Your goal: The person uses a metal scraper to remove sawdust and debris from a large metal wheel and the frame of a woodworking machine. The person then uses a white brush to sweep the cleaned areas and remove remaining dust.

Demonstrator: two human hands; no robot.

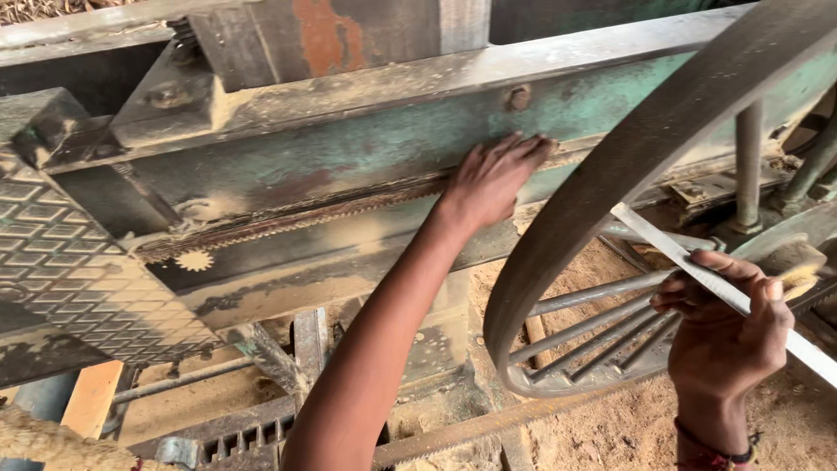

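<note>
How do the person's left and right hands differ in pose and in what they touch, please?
The left hand lies flat and open against the green machine beam; the right hand curls shut around a thin pale strip. The left reaches far forward, the right stays near the large spoked wheel. Both are bare.

Soft, even daylight fills the scene, brightest on the sawdust floor (610, 427) at lower right. Deep shadow sits under the green metal beam (349, 148). No glare shows. The big wheel rim (610, 192) curves with slight wide-angle distortion, and the nearest forearm looks slightly soft.
</note>
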